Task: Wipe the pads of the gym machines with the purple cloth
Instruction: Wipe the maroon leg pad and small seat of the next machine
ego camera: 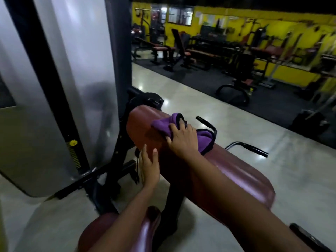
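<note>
Open floor right of the pad, machine parts crowding its left.

The pad (236, 171) runs from the centre to the lower right. Its lower-right stretch is bare, while the right hand (183, 140) on the cloth (161, 125) covers the middle and the left hand (149, 168) lies flat on its left flank. Left of it, the black frame (119, 142) and grey shroud (87, 70) close the gap. Two black handles (254, 149) stick out right of the pad, over open floor (236, 115). A second pad (149, 231) sits at bottom centre.
</note>
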`<state>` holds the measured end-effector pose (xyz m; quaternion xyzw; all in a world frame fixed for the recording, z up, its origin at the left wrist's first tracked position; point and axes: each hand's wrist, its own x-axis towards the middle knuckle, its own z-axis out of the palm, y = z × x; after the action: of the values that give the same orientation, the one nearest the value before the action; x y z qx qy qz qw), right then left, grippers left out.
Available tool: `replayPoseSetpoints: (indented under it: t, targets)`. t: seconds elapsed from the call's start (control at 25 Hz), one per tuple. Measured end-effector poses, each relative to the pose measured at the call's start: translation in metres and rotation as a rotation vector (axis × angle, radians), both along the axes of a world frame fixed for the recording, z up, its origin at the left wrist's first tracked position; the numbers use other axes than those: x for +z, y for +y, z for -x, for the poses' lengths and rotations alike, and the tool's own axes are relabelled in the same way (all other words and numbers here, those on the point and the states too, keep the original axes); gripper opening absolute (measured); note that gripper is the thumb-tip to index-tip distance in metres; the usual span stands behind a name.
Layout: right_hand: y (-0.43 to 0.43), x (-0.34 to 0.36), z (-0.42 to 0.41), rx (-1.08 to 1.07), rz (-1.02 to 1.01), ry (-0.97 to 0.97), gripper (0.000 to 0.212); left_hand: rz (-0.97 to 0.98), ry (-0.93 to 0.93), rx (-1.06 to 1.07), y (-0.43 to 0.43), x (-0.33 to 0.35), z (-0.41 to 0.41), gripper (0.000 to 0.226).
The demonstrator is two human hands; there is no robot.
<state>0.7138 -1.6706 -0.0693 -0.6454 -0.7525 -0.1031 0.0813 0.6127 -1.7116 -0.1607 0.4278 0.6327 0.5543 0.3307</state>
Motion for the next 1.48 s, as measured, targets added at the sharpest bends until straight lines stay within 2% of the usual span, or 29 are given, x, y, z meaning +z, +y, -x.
replayPoseSetpoints:
  t: [0.12, 0.24, 0.32, 0.44, 0.52, 0.6, 0.72, 0.8, 0.88, 0.92, 1.0, 1.08, 1.2, 1.36, 1.48]
  targets:
    - [-0.051, -0.011, -0.03, -0.095, 0.011, -0.051, 0.063, -0.17, 0.175, -0.174, -0.03, -0.008, -0.017, 0.059]
    - [-0.092, -0.027, -0.061, -0.222, -0.193, -0.066, 0.063, -0.292, 0.354, -0.34, -0.043, -0.012, -0.027, 0.07]
    - [-0.116, -0.036, -0.084, -0.358, -0.305, -0.049, 0.064, -0.369, 0.481, -0.406, -0.044, -0.01, -0.031, 0.066]
    - [-0.133, -0.046, -0.082, -0.564, -0.371, -0.005, 0.061, -0.51, 0.668, -0.462, -0.024, 0.001, -0.032, 0.057]
    - [-0.127, -0.051, -0.066, -0.609, -0.374, 0.03, 0.059, -0.567, 0.745, -0.51, -0.006, 0.016, -0.034, 0.055]
    - [-0.118, -0.054, -0.059, -0.566, -0.395, 0.007, 0.058, -0.639, 0.8, -0.586, 0.009, 0.029, -0.036, 0.054]
    - [-0.13, -0.059, -0.078, -0.593, -0.521, 0.016, 0.054, -0.783, 0.912, -0.727, 0.023, 0.039, -0.047, 0.06]
    - [-0.151, -0.069, -0.09, -0.714, -0.638, 0.072, 0.051, -0.901, 1.034, -0.829, 0.028, 0.036, -0.059, 0.059]
    - [-0.17, -0.077, -0.097, -0.881, -0.668, 0.174, 0.052, -1.016, 1.152, -0.851, 0.031, 0.029, -0.067, 0.055]
    - [-0.174, -0.078, -0.099, -0.968, -0.684, 0.278, 0.056, -1.039, 1.179, -0.828, 0.033, 0.027, -0.069, 0.053]
    - [-0.176, -0.081, -0.095, -1.129, -0.782, 0.603, 0.062, -1.078, 1.17, -0.785, 0.033, 0.022, -0.069, 0.052]
    - [-0.169, -0.086, -0.079, -1.203, -0.924, 0.871, 0.066, -1.129, 1.155, -0.757, 0.033, 0.02, -0.068, 0.053]
    - [-0.164, -0.096, -0.049, -1.294, -0.946, 0.935, 0.068, -1.174, 1.131, -0.74, 0.034, 0.019, -0.068, 0.054]
    - [-0.173, -0.08, -0.073, -1.149, -0.828, 0.925, 0.072, -1.195, 1.133, -0.724, 0.034, 0.02, -0.068, 0.055]
    - [-0.176, -0.085, -0.079, -1.113, -0.883, 1.017, 0.075, -1.187, 1.15, -0.737, 0.035, 0.019, -0.069, 0.056]
